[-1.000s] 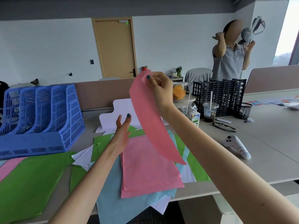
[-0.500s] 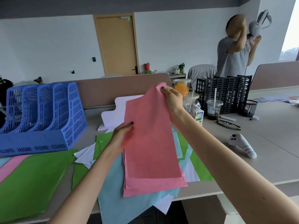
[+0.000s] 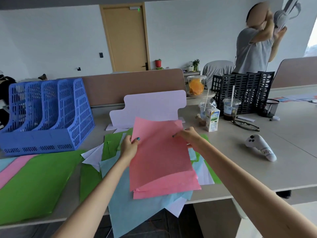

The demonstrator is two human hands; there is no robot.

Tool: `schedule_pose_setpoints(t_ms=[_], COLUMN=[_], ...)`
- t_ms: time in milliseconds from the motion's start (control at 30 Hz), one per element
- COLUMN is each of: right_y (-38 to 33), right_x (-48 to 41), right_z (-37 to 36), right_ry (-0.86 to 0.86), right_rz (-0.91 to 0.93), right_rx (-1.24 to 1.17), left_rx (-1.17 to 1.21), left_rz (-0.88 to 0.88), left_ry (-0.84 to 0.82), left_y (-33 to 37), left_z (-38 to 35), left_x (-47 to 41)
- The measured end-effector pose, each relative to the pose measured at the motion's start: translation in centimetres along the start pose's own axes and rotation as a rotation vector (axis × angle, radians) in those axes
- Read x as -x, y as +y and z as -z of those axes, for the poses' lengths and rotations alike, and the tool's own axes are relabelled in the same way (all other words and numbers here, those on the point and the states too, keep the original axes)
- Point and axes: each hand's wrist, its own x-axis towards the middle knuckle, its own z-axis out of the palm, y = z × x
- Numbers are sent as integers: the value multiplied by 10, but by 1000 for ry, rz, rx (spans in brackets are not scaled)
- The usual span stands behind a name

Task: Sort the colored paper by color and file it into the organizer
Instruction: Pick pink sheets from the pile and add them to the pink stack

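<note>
Pinching the pink sheet (image 3: 159, 155) at its side edges, left hand (image 3: 128, 146) with thumb on top, right hand (image 3: 189, 136) curled onto the right edge. Held tilted just over the pink pile (image 3: 171, 190), long axis pointing away from the body. Probably calls for a leftward carry to the blue organizer (image 3: 51, 117), nearer the left hand.

On the pale surface (image 3: 229, 141), left rear: blue file organizer (image 3: 46, 115), with a green sheet (image 3: 34, 182) and pink sheet (image 3: 10, 172) flat before it. Middle: overlapping pile of coloured paper (image 3: 137, 212), overhanging the near edge. Right: milk carton (image 3: 212, 120), glasses (image 3: 244, 125), white controller (image 3: 260, 148), black organizer (image 3: 243, 90) behind.
</note>
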Motion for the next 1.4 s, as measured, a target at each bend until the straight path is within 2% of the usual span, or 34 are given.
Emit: schedule_pose_setpoints(t_ms=[133, 233, 367, 467, 600, 767, 1000, 1100, 1200, 1333, 1400], right_y=[29, 48, 61, 62, 61, 56, 43, 40, 45, 55, 53], right_x=[1, -3, -6, -7, -13, -19, -28, -31, -34, -34, -31], right_z=[4, 5, 3, 3, 2, 6, 13, 9, -3, -15, -16], right_ry=[-30, -11, 10, -4, 94, 53, -19, -54, -164, -50, -49], right_rz=[-67, -90, -44, -15, -20, -169, -360, -350, -283, -153, -109], right_rx=[99, 258, 342, 266, 153, -92, -127, -181, -176, 65, 135], left_rx=[-35, -50, -232, -253, -397, -753, -888, -882, -881, -855, -840], left_rz=[46, 103, 134, 112, 6, -131, -180, -169, -170, -165, -161], left_ry=[14, -21, -8, 31, 81, 92, 81, 83, 85, 87, 88], left_y=[-7, -11, -16, -17, -21, -33, -39, -40, -41, -43, -42], left_z=[-16, -21, -21, -20, -21, -24, -30, -30, -31, -31, -30], left_x=[12, 14, 16, 19, 25, 41, 46, 46, 45, 43, 42])
